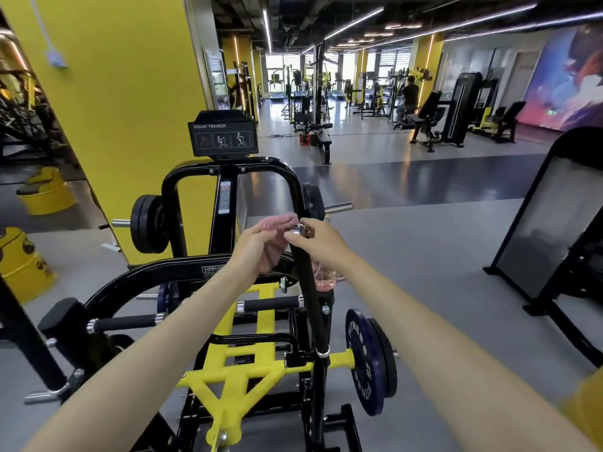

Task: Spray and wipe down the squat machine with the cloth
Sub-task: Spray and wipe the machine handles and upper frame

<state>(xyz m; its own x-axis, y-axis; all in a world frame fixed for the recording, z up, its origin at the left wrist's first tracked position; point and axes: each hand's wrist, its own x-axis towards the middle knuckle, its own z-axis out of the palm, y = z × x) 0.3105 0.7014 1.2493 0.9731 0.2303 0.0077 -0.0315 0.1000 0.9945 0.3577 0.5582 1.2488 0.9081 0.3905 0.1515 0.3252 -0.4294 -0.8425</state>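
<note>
Presently, head view: wipe the upright handle (308, 288) of the squat machine (228, 373) from its chrome cap (297, 229) downward, wrapping the cloth (281, 222) fully round it. The left hand (251, 246) pinches the cloth just beside the cap. The right hand (321, 243) curls round the spray bottle (321, 277), one finger at the cap.

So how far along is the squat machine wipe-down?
Done: nothing provable; no wiped patch shows. In hand: left hand holds the pink cloth at the chrome-capped top of the black lever, right hand there too with a clear spray bottle. Left: probably the yellow frame and black foam rollers.
</note>
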